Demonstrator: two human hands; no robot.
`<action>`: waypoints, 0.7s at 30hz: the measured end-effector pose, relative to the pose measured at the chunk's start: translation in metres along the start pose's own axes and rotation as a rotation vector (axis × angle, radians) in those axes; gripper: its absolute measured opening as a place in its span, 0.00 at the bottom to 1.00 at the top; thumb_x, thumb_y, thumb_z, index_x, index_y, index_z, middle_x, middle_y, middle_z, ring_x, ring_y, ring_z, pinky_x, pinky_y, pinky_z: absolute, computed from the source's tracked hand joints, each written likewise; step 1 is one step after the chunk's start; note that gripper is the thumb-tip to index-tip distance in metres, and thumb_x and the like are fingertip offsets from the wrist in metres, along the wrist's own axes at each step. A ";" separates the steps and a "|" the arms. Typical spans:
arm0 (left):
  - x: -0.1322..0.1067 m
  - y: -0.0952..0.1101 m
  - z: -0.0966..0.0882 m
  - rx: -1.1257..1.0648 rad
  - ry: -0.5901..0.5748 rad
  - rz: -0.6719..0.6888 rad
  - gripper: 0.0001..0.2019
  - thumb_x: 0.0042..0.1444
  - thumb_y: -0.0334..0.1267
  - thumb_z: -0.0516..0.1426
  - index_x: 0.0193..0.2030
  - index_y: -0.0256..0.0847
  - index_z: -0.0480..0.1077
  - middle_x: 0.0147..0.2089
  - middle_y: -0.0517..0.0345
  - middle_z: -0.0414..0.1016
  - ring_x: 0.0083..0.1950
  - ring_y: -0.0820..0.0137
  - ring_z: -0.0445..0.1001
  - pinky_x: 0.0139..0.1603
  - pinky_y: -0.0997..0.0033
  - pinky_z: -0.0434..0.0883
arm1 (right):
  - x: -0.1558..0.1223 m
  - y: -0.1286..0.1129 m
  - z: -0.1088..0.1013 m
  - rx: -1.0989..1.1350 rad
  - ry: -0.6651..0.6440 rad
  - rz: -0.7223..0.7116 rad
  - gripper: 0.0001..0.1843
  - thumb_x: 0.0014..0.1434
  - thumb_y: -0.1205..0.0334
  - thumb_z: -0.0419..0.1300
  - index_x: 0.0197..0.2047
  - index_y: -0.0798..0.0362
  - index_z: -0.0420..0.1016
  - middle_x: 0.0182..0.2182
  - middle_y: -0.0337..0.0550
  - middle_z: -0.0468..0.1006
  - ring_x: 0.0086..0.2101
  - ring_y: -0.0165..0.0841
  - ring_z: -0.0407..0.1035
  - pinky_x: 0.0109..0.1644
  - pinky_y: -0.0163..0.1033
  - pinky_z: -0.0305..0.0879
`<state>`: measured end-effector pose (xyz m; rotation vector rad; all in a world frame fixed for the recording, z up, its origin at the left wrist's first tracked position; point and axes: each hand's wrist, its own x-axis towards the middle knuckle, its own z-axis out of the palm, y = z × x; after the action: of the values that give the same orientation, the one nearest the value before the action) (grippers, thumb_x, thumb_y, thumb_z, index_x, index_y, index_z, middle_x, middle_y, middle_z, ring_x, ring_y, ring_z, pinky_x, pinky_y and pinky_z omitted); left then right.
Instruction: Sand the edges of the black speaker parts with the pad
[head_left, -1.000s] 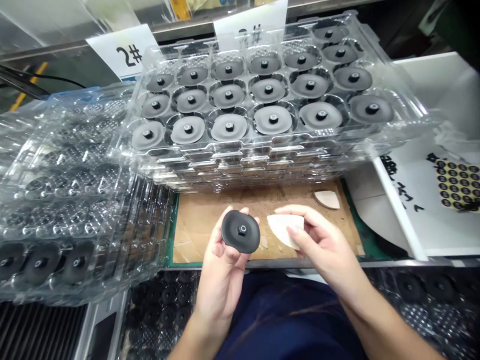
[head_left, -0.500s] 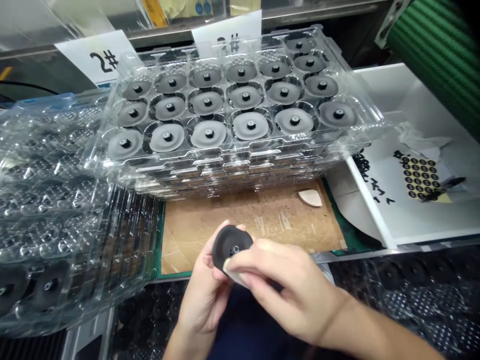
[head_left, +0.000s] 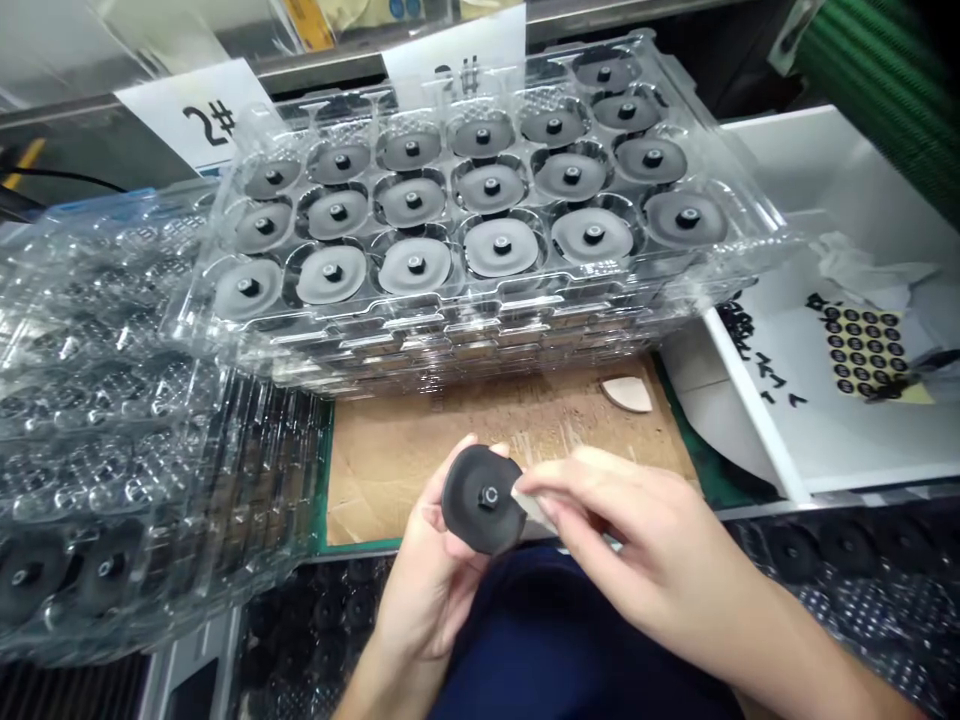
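A dark round disc (head_left: 469, 510) with a small raised hub at its centre is gripped by its edge in my left hand (head_left: 431, 560). Between thumb and fingers, my right hand (head_left: 637, 530) pinches a small pale wedge-shaped pad (head_left: 536, 508), close by the disc's right rim. Whether the pad touches the rim I cannot tell. Behind my hands a stack of clear plastic trays (head_left: 480, 300) carries rows of similar discs (head_left: 501, 245). Another pale wedge-shaped pad (head_left: 628, 393) lies on the cardboard sheet (head_left: 375, 470).
At left rise more stacked clear trays (head_left: 135, 420). A white bin (head_left: 787, 470) on the right contains a sheet of round black stickers (head_left: 866, 350) and dark scraps. Paper signs (head_left: 199, 115) stand at the back; a green ribbed hose (head_left: 885, 110) hangs upper right.
My right hand has drawn the pale pad from over the disc's face out to its right edge. The disc has shifted slightly right and now shows its whole hub.
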<state>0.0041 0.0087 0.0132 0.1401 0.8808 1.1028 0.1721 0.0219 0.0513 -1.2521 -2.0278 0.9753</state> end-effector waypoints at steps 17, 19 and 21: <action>-0.003 -0.002 0.002 0.049 0.065 0.133 0.27 0.43 0.27 0.66 0.51 0.54 0.72 0.51 0.60 0.78 0.48 0.65 0.77 0.46 0.73 0.74 | 0.015 -0.016 0.008 0.142 0.063 -0.156 0.10 0.60 0.74 0.52 0.39 0.60 0.74 0.29 0.42 0.74 0.28 0.27 0.67 0.33 0.31 0.63; -0.004 0.000 0.003 0.070 0.057 0.154 0.28 0.41 0.25 0.67 0.49 0.53 0.73 0.50 0.61 0.79 0.47 0.67 0.77 0.45 0.76 0.74 | 0.016 -0.016 0.008 0.197 0.027 -0.118 0.10 0.59 0.75 0.53 0.40 0.59 0.74 0.29 0.40 0.73 0.28 0.26 0.67 0.34 0.29 0.62; -0.005 0.000 0.005 0.062 0.044 0.151 0.25 0.41 0.26 0.67 0.47 0.53 0.74 0.48 0.63 0.80 0.45 0.70 0.78 0.46 0.78 0.74 | 0.016 -0.013 0.008 0.296 -0.030 -0.068 0.10 0.60 0.73 0.54 0.41 0.56 0.75 0.29 0.39 0.74 0.29 0.25 0.67 0.34 0.28 0.62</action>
<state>0.0063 0.0063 0.0192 0.2375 0.9567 1.2234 0.1530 0.0301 0.0582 -1.0099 -1.8524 1.2153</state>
